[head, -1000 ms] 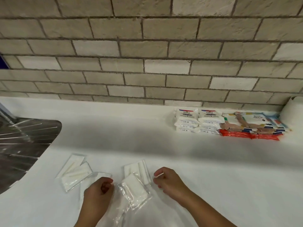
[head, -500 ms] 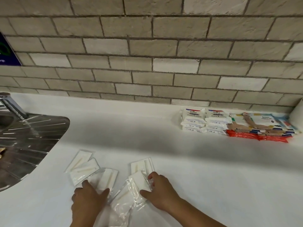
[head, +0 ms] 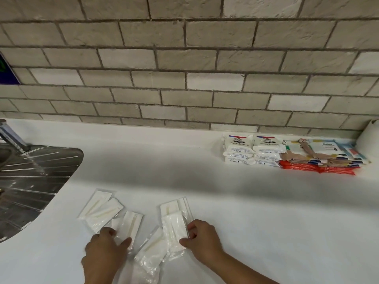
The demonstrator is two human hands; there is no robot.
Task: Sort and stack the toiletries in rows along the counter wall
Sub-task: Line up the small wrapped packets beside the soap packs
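Several white sachets in clear plastic lie scattered on the white counter point(head: 246, 212) near its front. My left hand point(head: 105, 254) rests with spread fingers on one sachet point(head: 131, 223). Thumb and fingers of my right hand point(head: 200, 239) pinch the edge of another sachet point(head: 174, 228). Between my hands lies a loose sachet point(head: 151, 255). A flat pair of sachets point(head: 100, 210) sits to the left, and a small pile point(head: 176, 206) sits just beyond my right hand. By the wall stand stacked white Dove soap packs point(head: 252, 149) and stacked colourful packets point(head: 320, 156).
A steel sink drainboard point(head: 30, 181) with a tap point(head: 12, 138) fills the left side. A brick-tiled wall point(head: 184, 78) backs the counter. A white roll point(head: 369, 138) stands at the far right by the wall.
My right hand moved left onto a sachet and gripped its edge. My left hand shifted up onto another sachet. The view swung slightly left, showing more of the sink.
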